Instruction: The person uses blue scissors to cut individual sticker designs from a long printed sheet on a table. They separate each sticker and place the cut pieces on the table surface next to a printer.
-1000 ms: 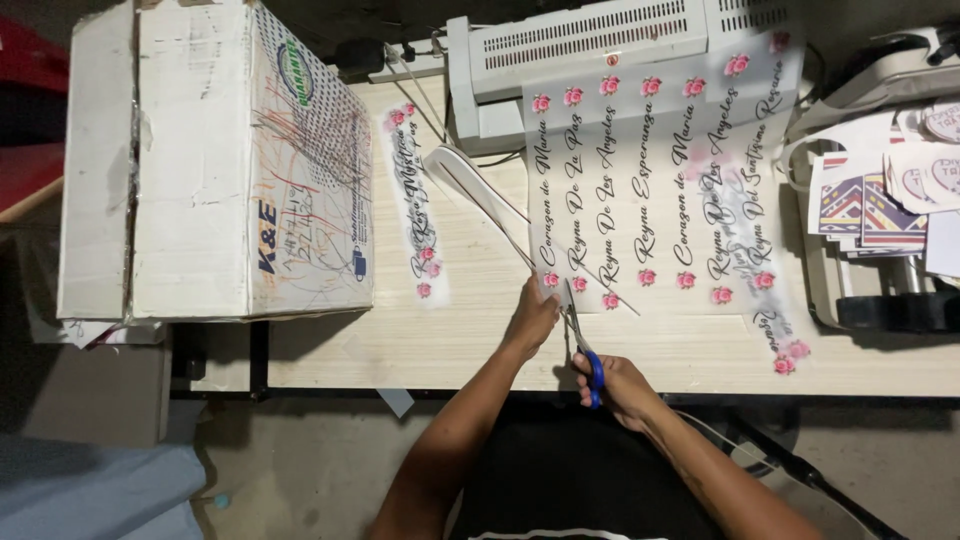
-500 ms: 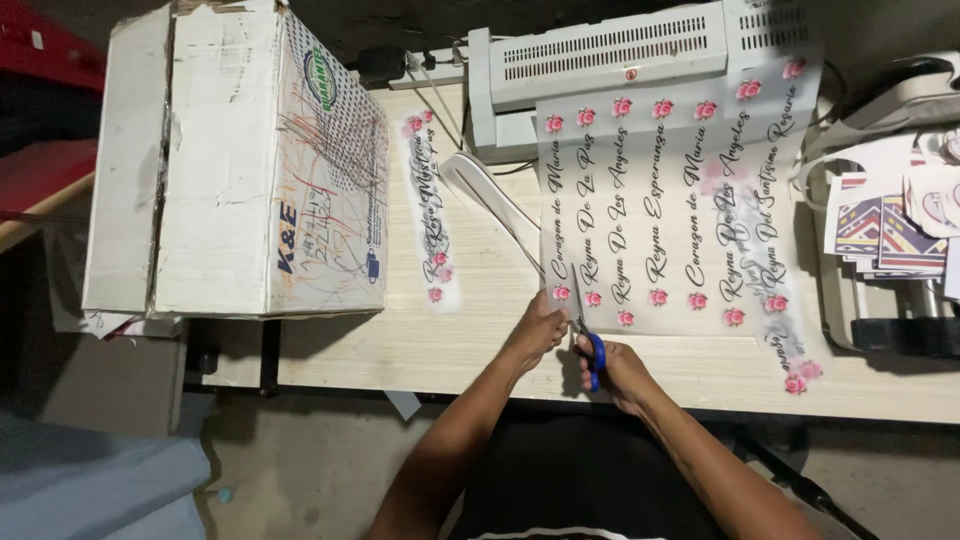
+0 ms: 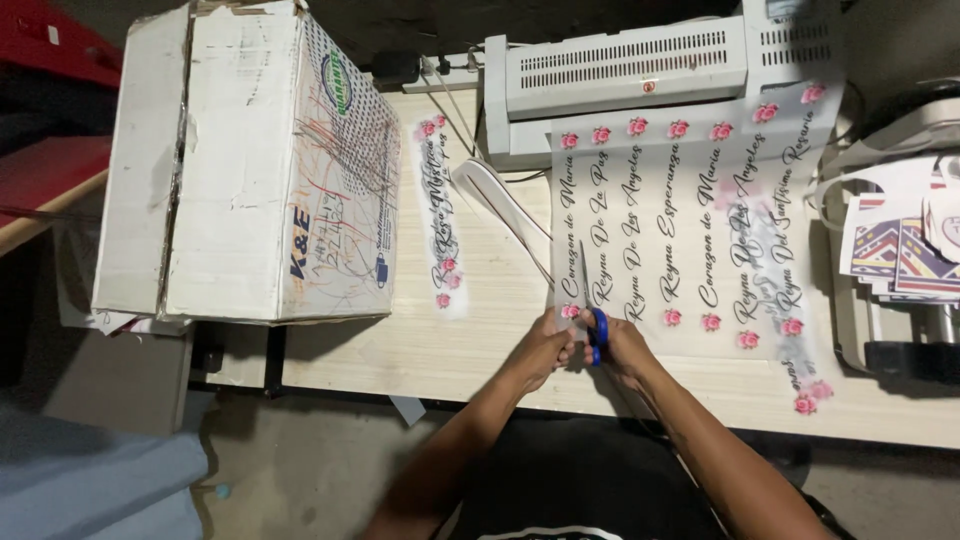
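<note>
Hands (image 3: 585, 350) hiding blue-handled scissors (image 3: 597, 335)

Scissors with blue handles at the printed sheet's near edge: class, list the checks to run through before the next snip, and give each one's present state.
1. Blue-handled scissors in right hand grip: ok.
2. Left hand steadying the glossy printed sheet with pink roses at its near edge: ok.
3. Blades lined up between two text columns: cannot tell.
4. Left fingers out of the blades' path: cannot tell.
5. Sheet flat on the pale wooden table: not ok, far end rests on the white laminating machine.
</note>
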